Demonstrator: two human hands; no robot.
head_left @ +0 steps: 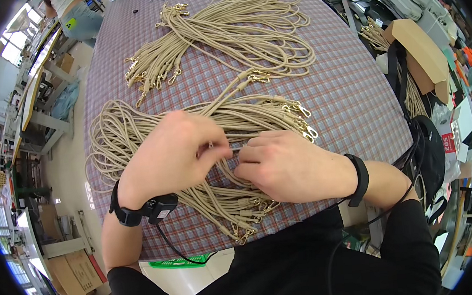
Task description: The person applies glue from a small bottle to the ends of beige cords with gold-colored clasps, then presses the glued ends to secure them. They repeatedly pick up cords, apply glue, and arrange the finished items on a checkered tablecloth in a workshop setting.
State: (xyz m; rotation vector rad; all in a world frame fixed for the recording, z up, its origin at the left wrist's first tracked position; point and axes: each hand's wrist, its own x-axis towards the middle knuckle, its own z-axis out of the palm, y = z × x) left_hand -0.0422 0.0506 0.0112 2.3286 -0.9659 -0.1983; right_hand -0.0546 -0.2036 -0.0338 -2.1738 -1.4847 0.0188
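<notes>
Head view: near cords [239, 117], beige, are spread across the front of the plaid worktop [354, 99], under & around both hands. L hand [172, 152] is held over the mid of the bundle, thumb & index brought close tog.; R hand [279, 166] is set just beside it, fingers curled in. A thin dark strip [235, 149] is seen betw. the fingertips; its ends are hidden, so what's gripped by either hand can't be told. Loops are laid out to the L; gold clips [308, 133] are bunched at the R end, w/ more at the front edge. Far cords [227, 31], also beige w/ clips, are piled farther back. A black band is worn on each wrist. An open carton [419, 50] & a black bag [428, 143] are seen on the R; a green basket [170, 263] is partly hidden below the front edge.
</notes>
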